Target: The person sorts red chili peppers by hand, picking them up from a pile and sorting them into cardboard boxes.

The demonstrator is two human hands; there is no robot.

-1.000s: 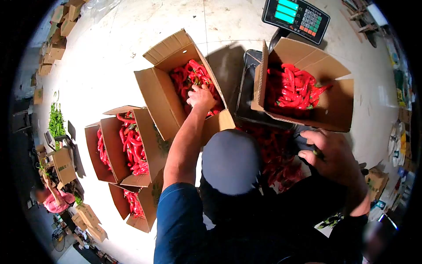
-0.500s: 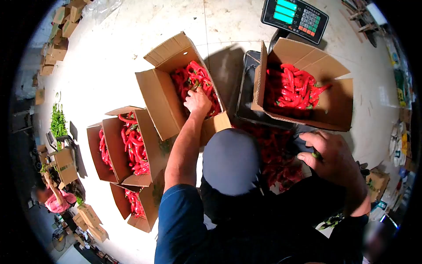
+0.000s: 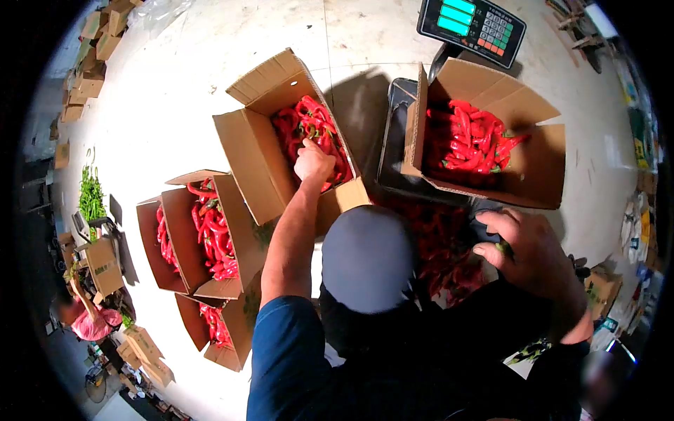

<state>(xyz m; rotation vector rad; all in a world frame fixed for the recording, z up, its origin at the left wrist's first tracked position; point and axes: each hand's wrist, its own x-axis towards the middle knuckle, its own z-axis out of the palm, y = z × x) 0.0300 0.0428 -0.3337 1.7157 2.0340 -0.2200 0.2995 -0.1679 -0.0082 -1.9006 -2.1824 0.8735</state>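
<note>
My left hand (image 3: 314,165) is inside the middle cardboard box (image 3: 247,156), over its red peppers (image 3: 337,158). Its index finger points at a greenish-brown pepper (image 3: 309,131) and the other fingers are curled; what they hold is hidden. On the right, my right hand (image 3: 526,245) is bent above a dark pile of red peppers (image 3: 442,245). A small green bit shows between its thumb and fingers, too small to name. Beyond it, another open box (image 3: 523,137) of red peppers stands on a black scale (image 3: 397,133).
The scale's display (image 3: 472,27) is lit. Boxes of red peppers (image 3: 214,235) stand at the left. Farther left are green peppers (image 3: 91,193) and a person in pink (image 3: 95,323). A rounded grey form (image 3: 368,259) fills the near middle.
My left hand has drawn back slightly toward the near left side of the box, and its spread fingers have curled in. My right hand has stayed nearly in place.
</note>
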